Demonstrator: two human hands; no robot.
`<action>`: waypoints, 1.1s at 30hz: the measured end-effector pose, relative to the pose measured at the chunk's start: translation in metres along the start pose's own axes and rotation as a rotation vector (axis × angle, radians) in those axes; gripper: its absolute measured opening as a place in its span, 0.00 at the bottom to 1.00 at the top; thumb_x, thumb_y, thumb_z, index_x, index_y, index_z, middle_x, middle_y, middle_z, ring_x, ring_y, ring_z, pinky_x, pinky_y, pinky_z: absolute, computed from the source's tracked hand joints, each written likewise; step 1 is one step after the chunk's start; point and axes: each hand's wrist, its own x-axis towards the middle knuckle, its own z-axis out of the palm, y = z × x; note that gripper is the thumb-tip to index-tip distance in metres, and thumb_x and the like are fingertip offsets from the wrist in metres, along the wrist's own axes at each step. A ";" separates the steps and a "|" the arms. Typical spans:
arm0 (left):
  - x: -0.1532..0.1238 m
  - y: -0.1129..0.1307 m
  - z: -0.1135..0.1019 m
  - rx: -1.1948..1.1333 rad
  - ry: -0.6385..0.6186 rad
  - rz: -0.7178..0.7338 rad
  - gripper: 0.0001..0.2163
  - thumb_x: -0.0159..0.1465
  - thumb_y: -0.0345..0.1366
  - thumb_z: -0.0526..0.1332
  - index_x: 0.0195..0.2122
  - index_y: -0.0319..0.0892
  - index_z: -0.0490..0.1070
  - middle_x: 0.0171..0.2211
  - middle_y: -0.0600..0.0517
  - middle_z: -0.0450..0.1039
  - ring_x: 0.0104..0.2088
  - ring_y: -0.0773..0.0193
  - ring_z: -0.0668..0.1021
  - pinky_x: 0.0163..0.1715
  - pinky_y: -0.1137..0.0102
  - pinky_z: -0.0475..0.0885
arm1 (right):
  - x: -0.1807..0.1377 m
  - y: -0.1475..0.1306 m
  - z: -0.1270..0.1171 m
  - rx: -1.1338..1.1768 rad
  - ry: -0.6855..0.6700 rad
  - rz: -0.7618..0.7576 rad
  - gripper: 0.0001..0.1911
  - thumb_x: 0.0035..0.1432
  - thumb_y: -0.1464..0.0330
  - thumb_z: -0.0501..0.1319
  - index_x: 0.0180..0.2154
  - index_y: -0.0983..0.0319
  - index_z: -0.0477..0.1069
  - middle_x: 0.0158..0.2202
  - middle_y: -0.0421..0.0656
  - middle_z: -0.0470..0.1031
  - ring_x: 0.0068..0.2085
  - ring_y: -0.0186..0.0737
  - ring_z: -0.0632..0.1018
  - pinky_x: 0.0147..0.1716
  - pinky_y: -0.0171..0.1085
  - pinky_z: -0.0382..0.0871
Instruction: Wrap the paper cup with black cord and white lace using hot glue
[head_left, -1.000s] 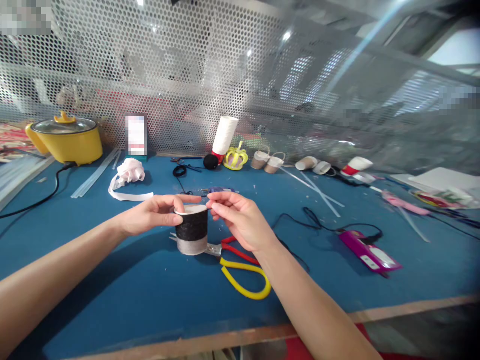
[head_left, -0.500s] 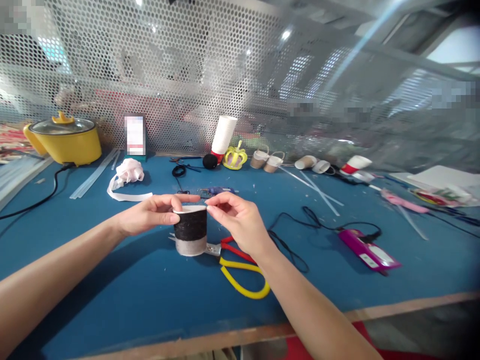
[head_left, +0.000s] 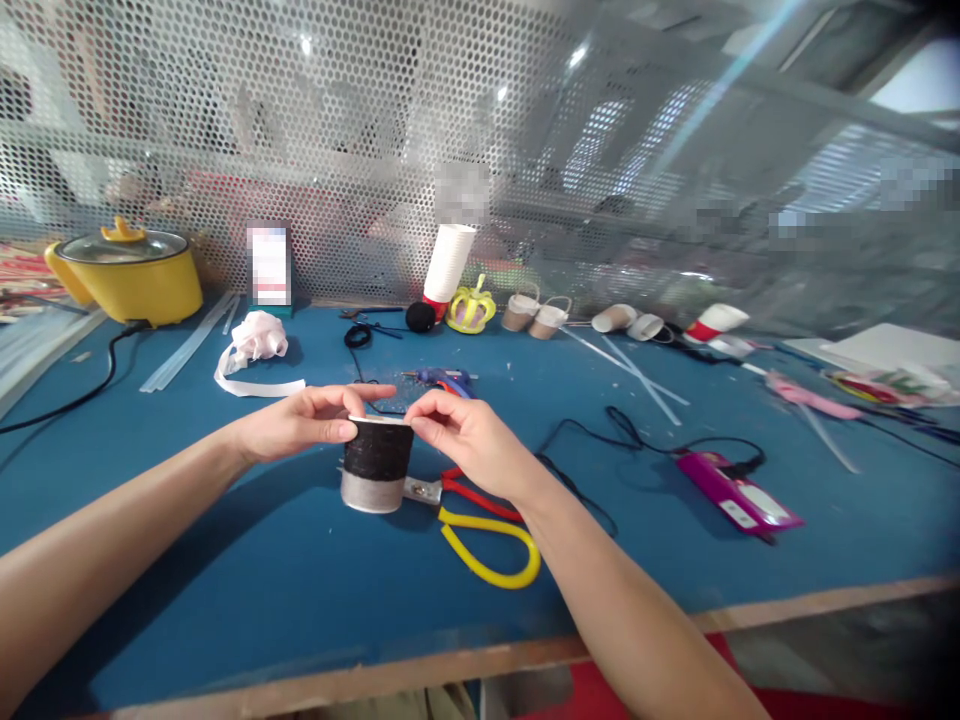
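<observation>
A paper cup (head_left: 373, 492) with a pale lower part and a black wrapped band round its upper part is held just above the blue table. My left hand (head_left: 311, 420) grips its rim from the left, thumb outside and some fingers inside, with the index finger stretched over the opening. At the right side of the rim, my right hand (head_left: 457, 430) pinches with thumb and forefinger; any thin strand between them is too small to see. Behind the cup lie scissors (head_left: 495, 578) with red and yellow handles, their blades partly hidden by it.
A blue glue gun (head_left: 442, 377) and black cord (head_left: 358, 338) lie beyond my hands. White ribbon (head_left: 259, 338) and a yellow electric pot (head_left: 142, 285) are on the left. Small cups and a yellow crown-like piece (head_left: 471, 308) line the back. A purple power strip (head_left: 739, 497) is at right.
The cup has tilted a little, its base shifting left, and its rim now shows less of the inside. My right hand has moved slightly left along with the rim.
</observation>
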 end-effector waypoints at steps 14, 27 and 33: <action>0.010 -0.022 0.039 0.067 0.353 -0.110 0.31 0.45 0.43 0.69 0.47 0.37 0.61 0.47 0.43 0.70 0.49 0.52 0.70 0.49 0.60 0.64 | 0.004 0.010 0.021 -0.302 0.252 -0.206 0.06 0.57 0.72 0.54 0.29 0.62 0.67 0.30 0.43 0.69 0.34 0.37 0.72 0.36 0.36 0.65; 0.010 -0.027 0.037 -0.031 0.369 -0.077 0.26 0.47 0.41 0.67 0.45 0.38 0.63 0.41 0.47 0.70 0.42 0.58 0.73 0.46 0.62 0.66 | 0.006 0.013 0.018 -0.340 0.263 -0.190 0.05 0.57 0.74 0.55 0.31 0.63 0.69 0.30 0.42 0.71 0.33 0.36 0.73 0.34 0.34 0.67; 0.014 -0.036 0.032 0.128 0.430 -0.033 0.40 0.49 0.39 0.65 0.58 0.38 0.43 0.50 0.40 0.64 0.49 0.55 0.70 0.51 0.58 0.63 | 0.010 0.019 0.021 -0.473 0.264 -0.234 0.06 0.57 0.75 0.55 0.29 0.62 0.68 0.30 0.42 0.69 0.33 0.36 0.72 0.34 0.35 0.66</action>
